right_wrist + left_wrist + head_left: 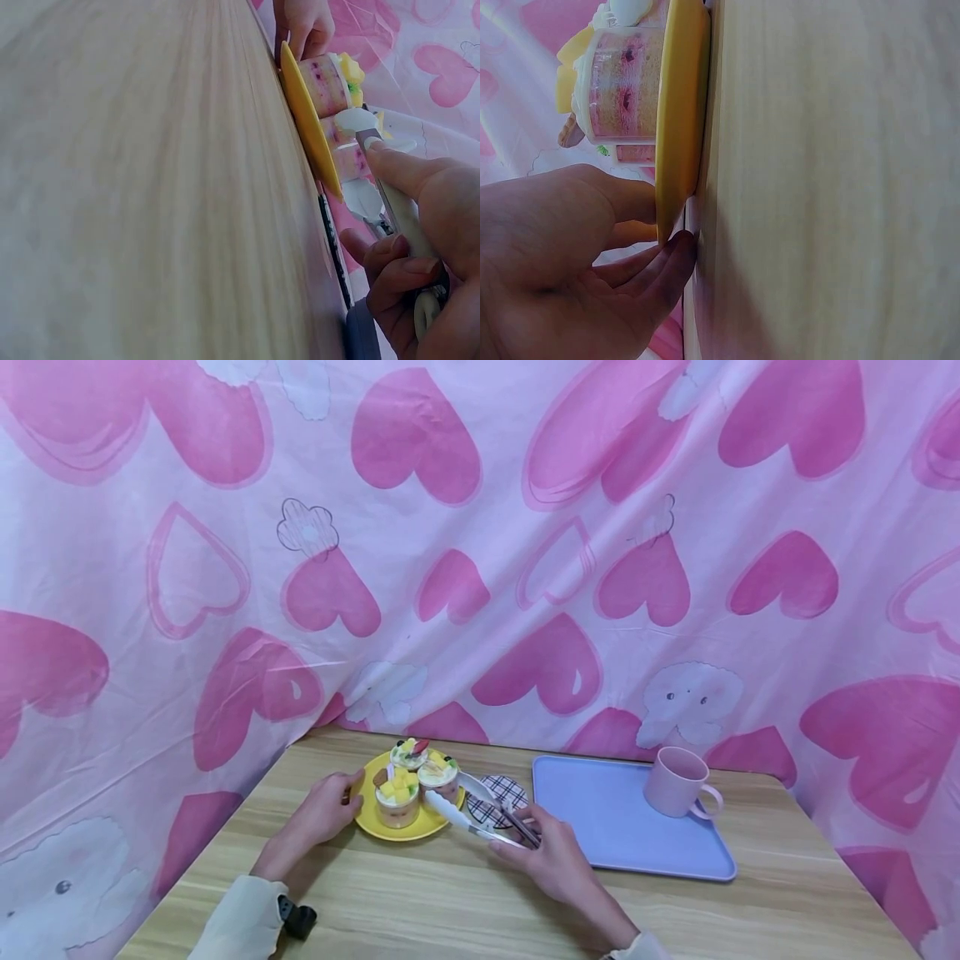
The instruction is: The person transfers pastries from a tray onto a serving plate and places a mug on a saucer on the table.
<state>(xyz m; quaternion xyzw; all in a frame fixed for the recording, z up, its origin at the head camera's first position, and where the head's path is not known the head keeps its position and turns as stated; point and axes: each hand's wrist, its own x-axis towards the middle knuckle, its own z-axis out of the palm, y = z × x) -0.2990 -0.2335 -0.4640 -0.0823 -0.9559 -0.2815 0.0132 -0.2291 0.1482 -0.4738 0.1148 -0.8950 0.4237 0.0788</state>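
Note:
At the table's left, my left hand (324, 810) pinches the left rim of a yellow plate (369, 818); the left wrist view shows some fingers below the edge. Three clear dessert cups of layered cake, topped with cream and fruit, stand on it: a front cup (397, 814), a right cup (441, 777) and a back cup (408, 755). Tongs (447, 811) with white tips are held in my right hand (558, 858). Their tips are spread beside the right cup; whether they touch it I cannot tell. The right wrist view shows the thumb along one arm of the tongs.
Right of the plate, partly behind the tongs, lies a round checked coaster (512, 792). A blue tray (615, 831) carries a pink mug (673, 785) at its back right. A pink heart-patterned cloth (420, 635) hangs behind the wooden table (420, 902).

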